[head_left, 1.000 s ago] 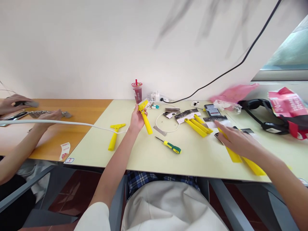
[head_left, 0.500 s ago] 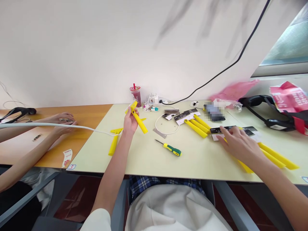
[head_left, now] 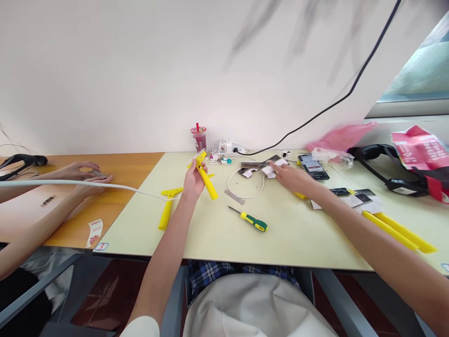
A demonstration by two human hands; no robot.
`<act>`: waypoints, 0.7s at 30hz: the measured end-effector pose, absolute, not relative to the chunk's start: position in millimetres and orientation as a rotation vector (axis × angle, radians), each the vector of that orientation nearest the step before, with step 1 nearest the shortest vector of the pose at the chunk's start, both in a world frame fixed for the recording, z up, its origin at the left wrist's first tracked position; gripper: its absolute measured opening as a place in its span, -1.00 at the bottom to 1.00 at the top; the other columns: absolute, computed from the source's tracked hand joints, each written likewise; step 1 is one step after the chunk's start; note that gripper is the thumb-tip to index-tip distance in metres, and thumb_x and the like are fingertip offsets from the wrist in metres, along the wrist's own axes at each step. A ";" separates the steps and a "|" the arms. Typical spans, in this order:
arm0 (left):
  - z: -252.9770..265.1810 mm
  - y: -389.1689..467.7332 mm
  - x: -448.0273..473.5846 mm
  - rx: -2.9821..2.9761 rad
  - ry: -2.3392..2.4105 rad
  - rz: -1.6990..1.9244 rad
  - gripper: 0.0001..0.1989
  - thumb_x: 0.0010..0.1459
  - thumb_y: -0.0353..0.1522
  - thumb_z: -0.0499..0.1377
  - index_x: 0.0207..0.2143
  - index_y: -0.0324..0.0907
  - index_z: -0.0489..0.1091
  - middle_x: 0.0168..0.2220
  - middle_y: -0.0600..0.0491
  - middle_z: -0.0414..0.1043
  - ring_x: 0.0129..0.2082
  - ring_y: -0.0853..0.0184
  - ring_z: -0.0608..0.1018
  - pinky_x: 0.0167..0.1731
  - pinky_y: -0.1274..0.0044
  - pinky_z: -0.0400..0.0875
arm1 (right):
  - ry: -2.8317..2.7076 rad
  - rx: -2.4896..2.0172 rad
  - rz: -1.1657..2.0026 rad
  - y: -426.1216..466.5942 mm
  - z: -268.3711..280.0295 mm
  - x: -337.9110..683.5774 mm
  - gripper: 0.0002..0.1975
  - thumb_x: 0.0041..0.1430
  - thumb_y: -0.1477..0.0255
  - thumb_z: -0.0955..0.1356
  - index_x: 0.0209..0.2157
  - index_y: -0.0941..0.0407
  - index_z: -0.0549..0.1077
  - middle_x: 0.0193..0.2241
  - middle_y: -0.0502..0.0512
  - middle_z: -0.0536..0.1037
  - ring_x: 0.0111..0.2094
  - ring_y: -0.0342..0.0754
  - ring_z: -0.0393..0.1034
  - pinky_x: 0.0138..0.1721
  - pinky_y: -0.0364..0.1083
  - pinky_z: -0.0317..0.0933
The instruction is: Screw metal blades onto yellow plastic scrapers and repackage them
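**Scraper up in the left, right hand out among the cards**

The left hand has a yellow scraper lifted off the table, fingers curled round the handle just under the head, handle slanting down and away past the thumb. The right hand is stretched far across, fingertips resting on a packaging card; whether they pinch it or only press on it, I cannot tell. Beyond those fingertips sits a phone, and between the two hands loops a white cable.

Nearer the body from the left fingers lies a screwdriver (green and yellow grip, untouched). Left of that hand, another scraper lies flat. Behind the right wrist, loose yellow handles and more cards lie unpaired, so by my reckoning most pieces remain to be handled, with only one in hand.

At the far left, a co-worker's hands are at the wooden table.
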State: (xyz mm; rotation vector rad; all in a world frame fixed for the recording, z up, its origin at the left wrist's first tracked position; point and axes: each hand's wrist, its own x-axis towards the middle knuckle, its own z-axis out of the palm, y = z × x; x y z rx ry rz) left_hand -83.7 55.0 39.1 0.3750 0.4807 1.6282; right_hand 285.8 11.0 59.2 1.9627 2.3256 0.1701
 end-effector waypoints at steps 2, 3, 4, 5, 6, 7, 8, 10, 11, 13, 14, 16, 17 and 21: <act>39.6 55.6 -84.2 0.378 0.477 1.625 -0.90 0.57 -0.38 0.23 -0.11 -0.17 0.52 -0.20 0.05 0.59 -0.32 0.48 0.63 -0.31 0.65 0.56 | 2.316 2.060 0.276 -10.2 79.0 300.3 -0.31 0.62 0.37 0.08 0.67 0.17 0.00 0.09 0.43 0.59 -0.16 0.23 0.59 -0.21 0.06 0.27; 40.0 55.6 -84.2 0.386 0.471 1.623 -0.91 0.57 -0.37 0.24 -0.09 -0.16 0.53 -0.20 0.04 0.59 -0.32 0.48 0.63 -0.30 0.65 0.57 | 2.343 2.088 0.352 -25.1 85.3 308.3 -0.32 0.64 0.35 0.05 0.67 0.17 -0.01 0.04 0.39 0.59 -0.19 0.19 0.58 -0.26 0.04 0.22; 40.4 55.5 -83.9 0.396 0.463 1.621 -0.92 0.57 -0.37 0.24 -0.08 -0.15 0.53 -0.20 0.04 0.59 -0.32 0.47 0.63 -0.30 0.65 0.58 | 2.369 2.103 0.422 -42.1 87.9 316.1 -0.33 0.66 0.35 0.03 0.67 0.19 -0.02 0.00 0.36 0.59 -0.20 0.17 0.57 -0.29 0.03 0.19; 40.6 55.2 -83.5 0.404 0.455 1.620 -0.93 0.56 -0.36 0.25 -0.07 -0.15 0.53 -0.20 0.04 0.59 -0.31 0.47 0.64 -0.29 0.65 0.58 | 2.336 2.120 0.467 -60.4 86.2 323.2 -0.33 0.66 0.35 0.02 0.67 0.19 -0.03 -0.02 0.35 0.58 -0.23 0.16 0.57 -0.33 0.03 0.16; 40.8 54.8 -82.8 0.411 0.450 1.620 -0.93 0.56 -0.36 0.25 -0.07 -0.14 0.53 -0.20 0.05 0.59 -0.31 0.47 0.64 -0.29 0.65 0.58 | 2.280 2.149 0.479 -79.0 80.4 329.4 -0.33 0.66 0.33 0.03 0.66 0.18 -0.02 -0.01 0.33 0.57 -0.25 0.15 0.57 -0.36 0.04 0.14; 40.9 54.3 -82.0 0.414 0.448 1.619 -0.93 0.56 -0.37 0.25 -0.08 -0.14 0.53 -0.21 0.05 0.58 -0.31 0.47 0.63 -0.29 0.65 0.58 | 2.206 2.176 0.475 -97.0 71.0 334.6 -0.34 0.66 0.31 0.04 0.66 0.18 0.00 -0.01 0.32 0.57 -0.28 0.15 0.57 -0.38 0.06 0.14; 40.7 53.8 -81.1 0.415 0.450 1.616 -0.93 0.56 -0.37 0.26 -0.10 -0.14 0.52 -0.22 0.05 0.57 -0.31 0.47 0.63 -0.29 0.65 0.57 | 2.133 2.191 0.454 -113.4 58.8 338.8 -0.34 0.66 0.32 0.05 0.65 0.18 0.01 -0.01 0.32 0.58 -0.29 0.17 0.58 -0.41 0.07 0.15; 39.7 53.0 -79.2 0.419 0.455 1.601 -0.91 0.56 -0.37 0.26 -0.12 -0.15 0.51 -0.23 0.06 0.55 -0.32 0.47 0.63 -0.28 0.65 0.57 | 2.025 2.207 0.414 -138.9 31.6 344.9 -0.34 0.63 0.36 0.08 0.63 0.21 0.05 0.00 0.34 0.59 -0.18 0.23 0.64 -0.43 0.08 0.21; 38.9 52.8 -78.4 0.421 0.460 1.593 -0.90 0.56 -0.37 0.26 -0.12 -0.16 0.51 -0.24 0.05 0.55 -0.32 0.47 0.63 -0.28 0.65 0.56 | 1.981 2.219 0.397 -147.5 18.9 346.9 -0.35 0.62 0.38 0.10 0.62 0.22 0.09 0.00 0.36 0.59 -0.11 0.25 0.65 -0.41 0.08 0.27; 37.3 52.7 -77.4 0.420 0.472 1.578 -0.89 0.56 -0.37 0.25 -0.13 -0.17 0.51 -0.22 0.05 0.56 -0.32 0.48 0.62 -0.29 0.65 0.56 | 1.956 2.221 0.427 -156.7 -0.7 349.4 -0.37 0.60 0.43 0.11 0.58 0.25 0.18 0.00 0.38 0.60 -0.04 0.27 0.65 -0.36 0.08 0.37; 36.7 52.8 -77.2 0.416 0.478 1.575 -0.88 0.57 -0.37 0.24 -0.14 -0.18 0.51 -0.22 0.05 0.56 -0.33 0.48 0.62 -0.29 0.66 0.55 | 1.967 2.218 0.480 -158.3 -7.0 350.1 -0.39 0.60 0.43 0.11 0.56 0.27 0.23 0.00 0.40 0.60 -0.02 0.28 0.64 -0.31 0.09 0.42; 36.0 52.8 -77.5 0.405 0.491 1.579 -0.86 0.58 -0.38 0.22 -0.15 -0.19 0.51 -0.22 0.06 0.56 -0.33 0.49 0.62 -0.31 0.66 0.54 | 2.017 2.207 0.584 -157.5 -13.6 350.4 -0.42 0.60 0.42 0.13 0.51 0.29 0.32 0.00 0.43 0.60 -0.01 0.30 0.61 -0.17 0.11 0.49; 36.0 52.8 -77.9 0.401 0.498 1.582 -0.86 0.58 -0.38 0.22 -0.15 -0.19 0.50 -0.23 0.06 0.56 -0.33 0.49 0.62 -0.31 0.66 0.54 | 2.042 2.205 0.616 -156.2 -14.8 350.4 -0.43 0.60 0.42 0.15 0.48 0.30 0.36 -0.01 0.44 0.60 -0.02 0.31 0.60 -0.12 0.13 0.50; 36.3 53.0 -80.3 0.399 0.503 1.598 -0.88 0.58 -0.37 0.23 -0.13 -0.18 0.51 -0.22 0.07 0.56 -0.34 0.49 0.62 -0.31 0.66 0.54 | 2.091 2.206 0.634 -153.9 -11.7 348.7 -0.42 0.59 0.39 0.15 0.46 0.31 0.40 0.00 0.50 0.59 -0.03 0.38 0.54 0.00 0.22 0.49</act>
